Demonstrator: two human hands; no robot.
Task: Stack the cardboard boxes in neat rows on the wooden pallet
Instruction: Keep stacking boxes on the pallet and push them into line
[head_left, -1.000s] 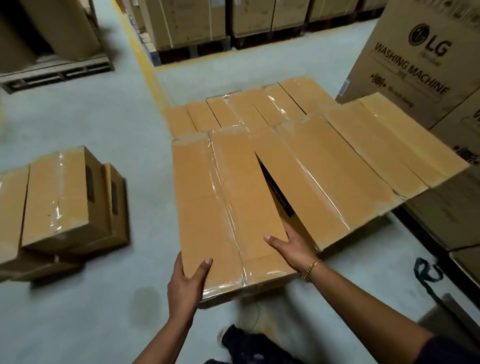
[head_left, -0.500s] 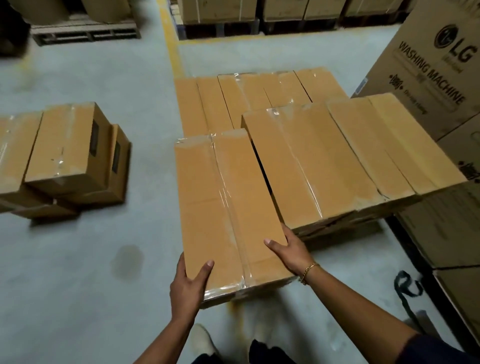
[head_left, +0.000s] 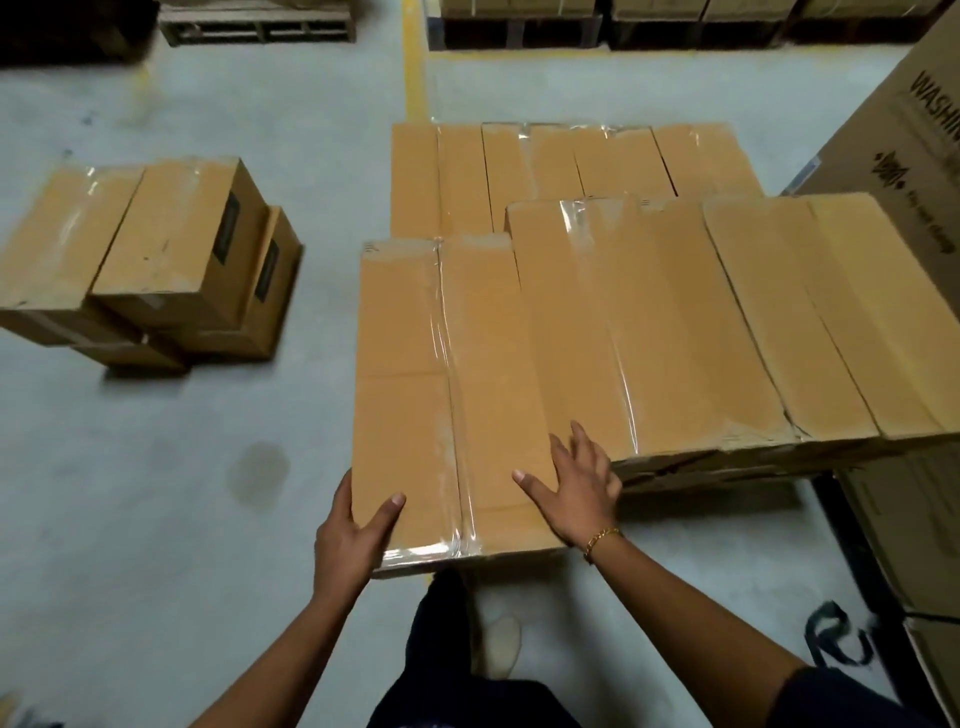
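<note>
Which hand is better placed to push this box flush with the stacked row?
Left, probably. The left hand grips the box at its near left corner, so it can shove it forward and toward the neighbouring box. The right hand lies flat on top beside the seam, only steadying.

"WASHIN" on large carton (head_left: 896, 150)

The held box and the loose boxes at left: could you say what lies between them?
Only grey floor with one dark stain, left of the held box, as the head view shows.
</note>
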